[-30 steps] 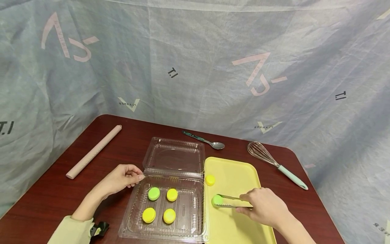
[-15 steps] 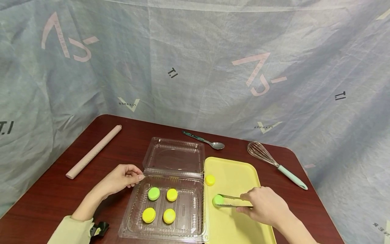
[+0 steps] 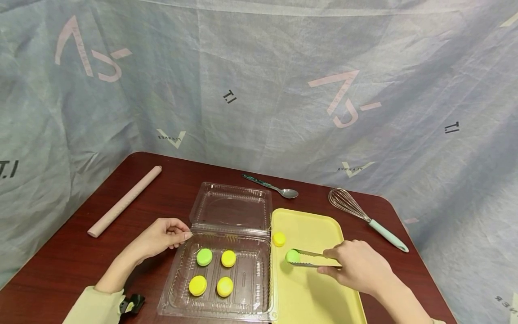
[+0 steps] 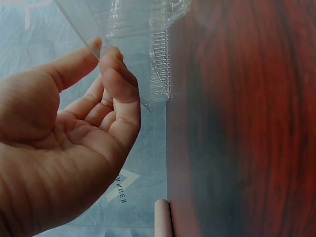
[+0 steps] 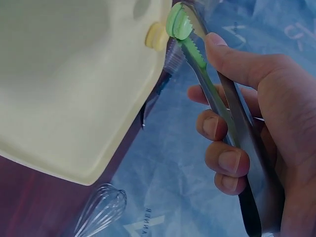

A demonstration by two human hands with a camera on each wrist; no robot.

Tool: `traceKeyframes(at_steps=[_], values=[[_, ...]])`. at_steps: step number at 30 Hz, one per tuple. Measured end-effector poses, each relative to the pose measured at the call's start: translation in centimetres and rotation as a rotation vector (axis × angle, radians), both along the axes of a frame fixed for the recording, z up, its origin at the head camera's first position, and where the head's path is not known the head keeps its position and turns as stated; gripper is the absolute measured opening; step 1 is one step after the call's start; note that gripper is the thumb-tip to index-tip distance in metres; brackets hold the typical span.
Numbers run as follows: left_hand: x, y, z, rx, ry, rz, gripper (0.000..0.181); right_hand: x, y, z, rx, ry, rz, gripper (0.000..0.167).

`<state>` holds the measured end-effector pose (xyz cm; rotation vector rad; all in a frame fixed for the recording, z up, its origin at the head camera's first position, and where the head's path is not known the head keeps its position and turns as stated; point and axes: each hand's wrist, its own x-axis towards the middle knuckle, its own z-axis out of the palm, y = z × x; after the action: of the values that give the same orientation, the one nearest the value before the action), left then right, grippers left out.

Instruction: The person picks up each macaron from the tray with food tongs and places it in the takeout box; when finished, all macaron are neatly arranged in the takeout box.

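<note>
My right hand [image 3: 360, 266] grips a pair of metal tongs [image 5: 232, 106], and their toothed tips hold a green macaron [image 5: 178, 22] just above the yellow tray [image 3: 319, 297]. A yellow macaron [image 3: 279, 239] lies on the tray by its left edge. With thumb and index finger my left hand [image 3: 163, 237] pinches the rim of the clear plastic container [image 3: 252, 270] at its left side, near the hinge. Inside its base sit one green macaron [image 3: 204, 257] and several yellow macarons [image 3: 198, 285]. The container's lid [image 3: 230, 207] is folded back onto the table.
A pink rolling pin [image 3: 125, 201] lies at the left of the dark red table [image 3: 162, 198]. Behind the container is a spoon [image 3: 288, 193] with a patterned handle. A whisk [image 3: 366, 218] lies right of the tray. A grey cloth [image 3: 259, 90] hangs behind the table.
The green macaron in the tongs has risen off the tray and shifted slightly to the right, away from me. My right hand moved with it. The left hand has stayed in place.
</note>
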<state>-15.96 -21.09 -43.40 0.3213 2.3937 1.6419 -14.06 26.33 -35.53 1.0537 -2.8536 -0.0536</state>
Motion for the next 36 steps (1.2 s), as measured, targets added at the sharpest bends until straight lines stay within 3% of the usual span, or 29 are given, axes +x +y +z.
traceKeyframes(at_steps=[8,18,22,36], values=[[-0.1,0.0,-0.1,0.005,0.005,-0.002,0.022,-0.2,-0.6,1.4,0.005,0.014,-0.004,0.045],[-0.1,0.0,-0.1,0.002,0.010,-0.001,0.022,-0.8,-2.2,2.3,-0.002,0.078,0.047,0.040],[-0.1,0.0,-0.1,0.003,0.011,-0.003,0.022,-0.9,-3.0,2.6,-0.002,0.098,0.067,0.029],[-0.1,0.0,-0.1,-0.002,0.006,0.009,0.022,-1.4,-6.3,1.9,0.017,0.059,0.113,0.025]])
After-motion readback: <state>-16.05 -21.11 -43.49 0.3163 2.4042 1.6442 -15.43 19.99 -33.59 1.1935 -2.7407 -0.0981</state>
